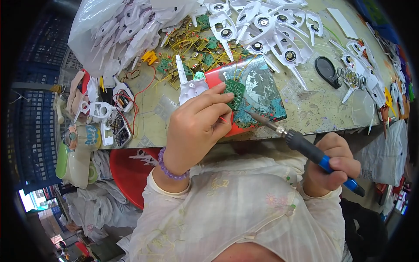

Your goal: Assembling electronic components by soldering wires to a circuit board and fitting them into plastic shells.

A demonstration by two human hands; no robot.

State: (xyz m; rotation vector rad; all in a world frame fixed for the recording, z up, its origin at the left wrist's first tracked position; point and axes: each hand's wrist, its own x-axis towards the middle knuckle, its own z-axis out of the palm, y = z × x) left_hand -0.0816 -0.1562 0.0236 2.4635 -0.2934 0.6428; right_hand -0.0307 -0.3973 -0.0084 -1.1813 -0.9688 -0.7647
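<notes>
My left hand (196, 123), with a purple bead bracelet at the wrist, pinches the edge of a small green circuit board (236, 92) over a worn red and dark box (276, 100). A short red wire (223, 118) shows by its fingers. My right hand (332, 163) is closed round the blue and black handle of a soldering iron (305, 146). The iron's tip points left, low over the box's scuffed top and a little below the board; whether it touches the box I cannot tell. A white plastic casing part (188, 85) lies just beyond my left hand.
Green boards with yellow wires (200, 52) are heaped behind the box. White casings with round speakers (266, 26) pile up at the far side, near a clear bag (118, 35) of white parts. A black lens-like ring (326, 72) and a coiled metal stand (351, 77) lie to the right.
</notes>
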